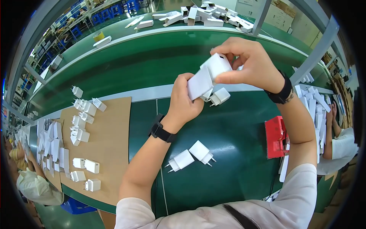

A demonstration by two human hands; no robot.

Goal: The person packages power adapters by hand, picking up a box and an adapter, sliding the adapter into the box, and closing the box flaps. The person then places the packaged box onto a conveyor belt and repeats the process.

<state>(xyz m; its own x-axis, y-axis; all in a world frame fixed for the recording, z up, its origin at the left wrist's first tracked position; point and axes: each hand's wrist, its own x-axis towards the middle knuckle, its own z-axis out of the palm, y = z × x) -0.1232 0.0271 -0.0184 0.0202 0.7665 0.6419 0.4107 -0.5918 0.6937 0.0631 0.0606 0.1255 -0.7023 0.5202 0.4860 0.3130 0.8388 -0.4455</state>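
My left hand (183, 100) is closed round a small white box (199, 84), held tilted above the green bench. Between the thumb and fingers of my right hand (248, 63) is a white charger (217, 68) with a dark port, touching the box's upper end. How far the charger sits inside the box I cannot tell. Just beyond my left hand lies another white charger (220, 96), with one more partly hidden beside it. Nearer to me, a charger (180, 160) and a second charger (202, 152) rest on the bench with their prongs showing.
Several chargers stand on a brown cardboard sheet (114, 152) at the left. White boxes (51, 143) pile up beyond it, others (314, 107) at the right. A red holder (275, 137) stands by my right forearm. Across the back runs a green conveyor (152, 57) carrying more boxes. People sit at both sides.
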